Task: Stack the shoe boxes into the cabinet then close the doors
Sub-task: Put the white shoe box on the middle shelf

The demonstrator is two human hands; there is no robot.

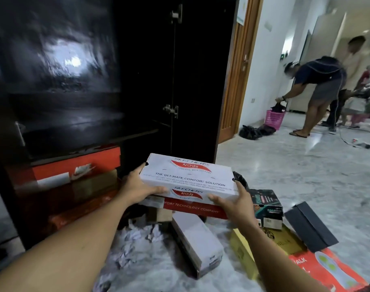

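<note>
I hold a white shoe box (188, 175) with red lettering in front of me, above the floor. My left hand (137, 186) grips its left end and my right hand (235, 202) grips its near right corner. A red-and-white box (192, 208) lies just beneath it. The dark cabinet (116, 81) stands open to the left, with an orange shoe box (74, 167) on top of darker boxes (78, 192) stacked low inside. Its right door (201, 81) stands open beyond the held box.
More boxes lie on the marble floor: a pale long box (197, 239), a yellow one (270, 243), a dark printed box (266, 207), a black lid (310, 226), an orange box (327, 270). Crumpled paper (135, 234) lies near. People (314, 85) stand at far right by a pink basket (273, 120).
</note>
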